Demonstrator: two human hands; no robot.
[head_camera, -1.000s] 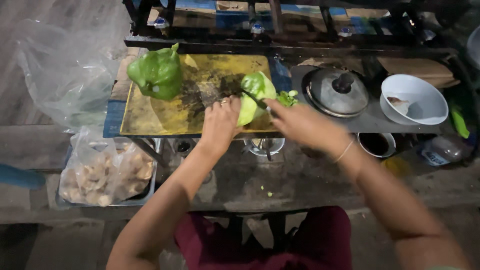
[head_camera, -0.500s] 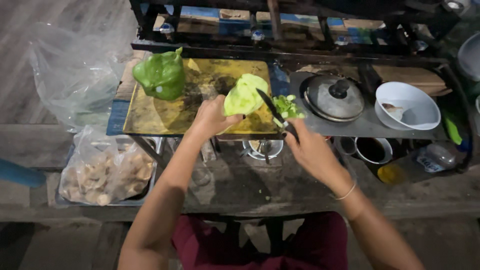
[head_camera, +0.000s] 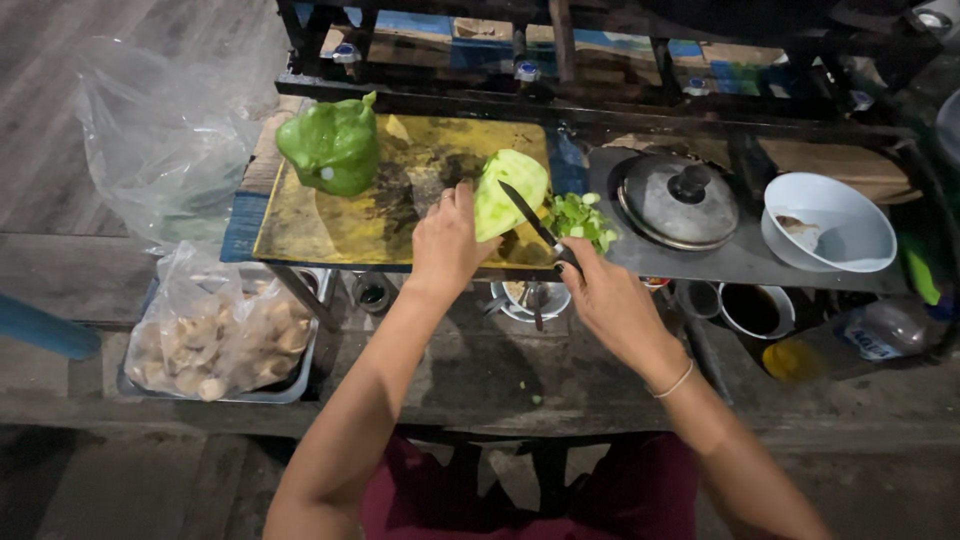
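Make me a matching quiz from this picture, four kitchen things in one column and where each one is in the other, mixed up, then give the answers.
Things:
1. knife
2. whole green fruit
3. white bowl
4. pot lid

Places:
A. far left corner of the yellow cutting board
B. held in the right hand, blade against the cut fruit
C. right of the chopped greens
D. farthest right on the counter

Pairs: 1-B, 2-A, 3-D, 4-C
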